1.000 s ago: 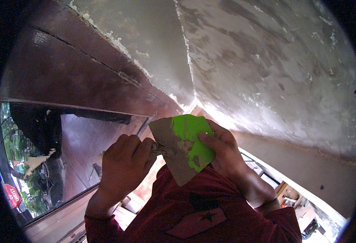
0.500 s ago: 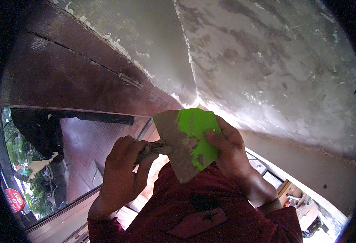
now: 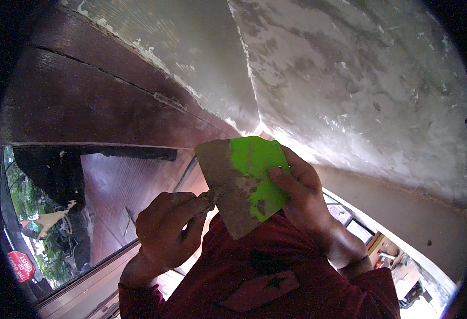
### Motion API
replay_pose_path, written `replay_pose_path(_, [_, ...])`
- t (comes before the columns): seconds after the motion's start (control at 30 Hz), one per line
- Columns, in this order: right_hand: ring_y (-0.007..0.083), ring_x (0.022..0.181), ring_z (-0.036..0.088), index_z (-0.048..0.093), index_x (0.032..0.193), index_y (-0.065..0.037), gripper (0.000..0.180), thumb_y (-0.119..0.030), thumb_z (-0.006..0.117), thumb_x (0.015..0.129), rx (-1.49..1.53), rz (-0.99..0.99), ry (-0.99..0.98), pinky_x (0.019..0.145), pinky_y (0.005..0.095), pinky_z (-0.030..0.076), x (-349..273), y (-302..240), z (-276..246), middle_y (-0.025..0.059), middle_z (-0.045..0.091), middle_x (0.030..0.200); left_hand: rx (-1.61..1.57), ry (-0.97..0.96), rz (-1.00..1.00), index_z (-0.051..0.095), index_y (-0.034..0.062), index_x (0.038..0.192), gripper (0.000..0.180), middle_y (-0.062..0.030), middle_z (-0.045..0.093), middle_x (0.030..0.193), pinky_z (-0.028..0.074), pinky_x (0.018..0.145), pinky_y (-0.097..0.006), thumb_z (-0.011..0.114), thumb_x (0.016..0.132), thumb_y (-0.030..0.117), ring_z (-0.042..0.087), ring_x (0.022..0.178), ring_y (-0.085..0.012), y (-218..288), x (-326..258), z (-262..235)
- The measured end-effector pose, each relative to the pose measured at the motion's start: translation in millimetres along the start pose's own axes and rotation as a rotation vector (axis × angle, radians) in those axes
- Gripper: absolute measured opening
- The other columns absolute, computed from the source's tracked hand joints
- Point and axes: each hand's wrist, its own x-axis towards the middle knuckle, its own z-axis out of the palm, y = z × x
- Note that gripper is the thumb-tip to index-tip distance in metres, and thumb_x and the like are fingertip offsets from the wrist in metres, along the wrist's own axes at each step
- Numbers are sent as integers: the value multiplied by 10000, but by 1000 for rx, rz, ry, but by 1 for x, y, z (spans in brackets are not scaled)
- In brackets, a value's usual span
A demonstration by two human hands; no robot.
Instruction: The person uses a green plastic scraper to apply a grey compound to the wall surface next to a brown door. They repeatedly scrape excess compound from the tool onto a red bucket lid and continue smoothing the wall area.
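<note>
A flat, bright green putty spreader (image 3: 268, 154) is held up in front of my chest. Brownish-grey putty (image 3: 220, 178) coats its left half, with patches of it over the green. My right hand (image 3: 308, 199) grips the right edge, its thumb lying across the face and its other fingers behind. At the opposite edge, my left hand (image 3: 170, 226) pinches with thumb and index finger, and those fingertips are smeared with putty. Its remaining fingers are curled in.
A patchy plastered wall (image 3: 350, 95) rises on the right, meeting another plastered surface at a corner. Dark reddish-brown boards (image 3: 100, 101) run along the left, above a window opening (image 3: 42, 212) with greenery and a red sign (image 3: 21, 266). Cluttered items (image 3: 398, 268) lie at lower right.
My left hand has shifted slightly right and down, its finger and thumb closing at the spreader's left edge. The spreader has moved a little left and up, still in my right hand.
</note>
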Motion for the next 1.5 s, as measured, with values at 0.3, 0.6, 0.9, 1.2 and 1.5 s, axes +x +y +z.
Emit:
replay_pose_path(0.3, [198,982,601,420,1297,59,402,-98,490,934,131,93,-24,853,310,490,2,-8,1,146,587,1150,215,-137,184,665,62,884,227,-80,642,798,441,488,-285,694,672,-13,558,572,-177,-7,10,-10])
replay_pose_path(0.6, [221,1047,584,380,1328,66,443,-77,487,922,104,57,36,904,329,473,-1,-14,-4,170,561,1197,-331,85,-267,594,26,920,201,-127,661,838,507,602,-271,642,748,-64,649,707,-180,13,6,1])
replay_pose_path(0.9, [158,1045,559,418,1305,35,385,-97,503,954,154,-23,2,902,288,456,-9,-10,-5,112,575,1185,-317,-32,-106,626,5,935,262,-164,639,869,498,560,-283,755,707,-3,645,690,-206,12,9,0])
replay_pose_path(1.2, [248,1193,504,313,1385,56,470,-38,447,945,65,-25,-22,1006,364,405,-14,-15,-11,179,487,1315,-349,29,-186,585,12,918,241,-185,643,892,536,592,-318,737,733,-2,671,716,-251,24,7,0])
replay_pose_path(1.5, [151,1087,529,424,1300,24,379,-118,508,959,127,-91,-10,918,286,437,-15,-12,-9,101,560,1203,-107,-37,-169,699,17,864,174,-143,627,738,466,525,-297,683,697,-30,614,631,-222,40,19,-7])
